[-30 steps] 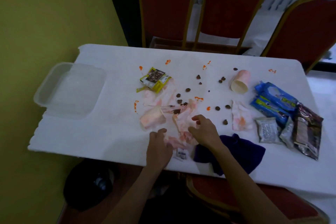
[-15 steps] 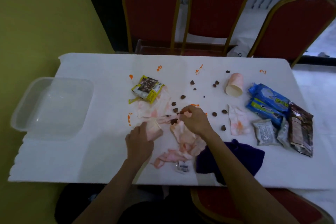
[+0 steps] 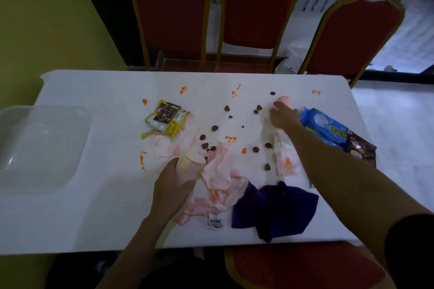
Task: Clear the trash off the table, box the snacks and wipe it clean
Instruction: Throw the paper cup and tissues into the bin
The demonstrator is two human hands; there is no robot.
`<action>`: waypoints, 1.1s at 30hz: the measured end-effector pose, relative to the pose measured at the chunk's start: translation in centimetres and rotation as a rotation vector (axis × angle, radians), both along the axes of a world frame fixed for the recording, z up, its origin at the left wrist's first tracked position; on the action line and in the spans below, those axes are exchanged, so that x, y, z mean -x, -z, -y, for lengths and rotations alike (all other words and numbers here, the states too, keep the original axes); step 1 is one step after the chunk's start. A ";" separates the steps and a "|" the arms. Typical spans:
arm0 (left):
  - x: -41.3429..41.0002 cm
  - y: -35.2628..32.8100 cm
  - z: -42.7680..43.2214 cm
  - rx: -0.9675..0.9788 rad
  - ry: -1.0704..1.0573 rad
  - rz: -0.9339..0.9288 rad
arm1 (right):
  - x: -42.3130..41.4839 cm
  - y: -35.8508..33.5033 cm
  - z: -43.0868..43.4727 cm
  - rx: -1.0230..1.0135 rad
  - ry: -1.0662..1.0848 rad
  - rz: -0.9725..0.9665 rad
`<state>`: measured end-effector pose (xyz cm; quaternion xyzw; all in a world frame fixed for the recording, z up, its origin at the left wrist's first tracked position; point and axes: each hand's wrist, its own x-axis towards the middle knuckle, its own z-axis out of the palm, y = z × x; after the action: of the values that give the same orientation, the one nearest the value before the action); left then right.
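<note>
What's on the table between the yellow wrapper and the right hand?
Head view: scattered brown crumbs on bare white table between the yellow wrapper and the right hand.

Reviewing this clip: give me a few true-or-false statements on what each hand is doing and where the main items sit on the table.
1. The left hand grips a paper cup. True.
2. The right hand rests on the purple cloth. False: it reaches to the pink paper cup at the far side.
3. The clear plastic container holds snacks. False: it looks empty.
4. The yellow snack wrapper lies left of the blue snack packets. True.
</note>
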<state>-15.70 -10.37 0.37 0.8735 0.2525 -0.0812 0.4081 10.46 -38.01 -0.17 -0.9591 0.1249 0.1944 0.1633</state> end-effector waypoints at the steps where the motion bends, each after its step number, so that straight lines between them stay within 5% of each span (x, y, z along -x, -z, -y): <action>1: -0.1 -0.2 0.4 0.016 -0.014 -0.002 | 0.4 0.4 -0.2 0.017 -0.010 0.004; 5: 0.1 -0.8 2.0 0.093 -0.087 -0.003 | 1.4 1.0 -0.5 0.057 0.009 0.068; 13: 1.5 -1.4 4.4 0.281 -0.288 0.027 | 7.3 -3.3 -3.1 -0.570 0.104 0.320; 22: 7.4 -2.8 1.6 0.436 -0.523 0.078 | 23.0 -5.2 -12.3 -0.962 -0.107 -0.135; 33: 26.1 -3.3 -6.2 0.581 -0.951 0.203 | 39.1 -4.3 -26.5 -0.710 -0.580 -0.308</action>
<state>-41.76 -4.12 3.63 0.5189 0.5448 0.1299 0.6458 -28.63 -11.47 4.15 -0.7994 -0.1989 0.4023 0.3994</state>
